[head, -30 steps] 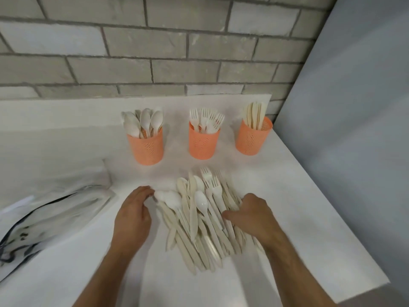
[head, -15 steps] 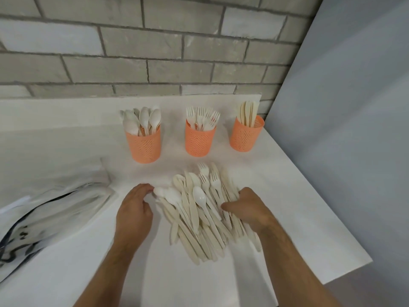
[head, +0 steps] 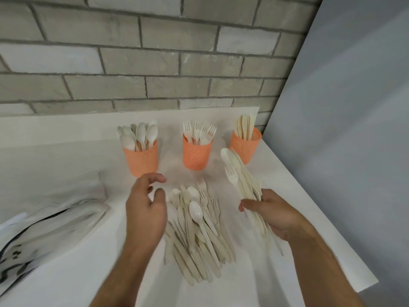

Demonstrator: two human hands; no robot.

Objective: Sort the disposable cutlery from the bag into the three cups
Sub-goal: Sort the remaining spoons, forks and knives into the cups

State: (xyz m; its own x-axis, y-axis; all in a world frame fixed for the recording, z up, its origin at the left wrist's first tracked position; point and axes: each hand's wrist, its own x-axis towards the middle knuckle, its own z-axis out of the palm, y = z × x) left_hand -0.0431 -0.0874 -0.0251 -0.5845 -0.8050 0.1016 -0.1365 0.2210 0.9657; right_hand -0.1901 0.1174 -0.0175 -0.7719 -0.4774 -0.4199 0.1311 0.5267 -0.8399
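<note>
Right hand [head: 273, 214]: fingers curled round mixed cutlery bundle [head: 242, 182], spoon and fork tips raised above table [head: 287, 185].
Left hand [head: 145, 209]: fingers loosely bent, apart, holding nothing, just beside cutlery pile [head: 197, 231].
Cups: spoon cup [head: 141, 159], fork cup [head: 197, 154], knife cup [head: 244, 147] in row near wall.
Bag [head: 46, 227] left; dark print, unreadable.
</note>
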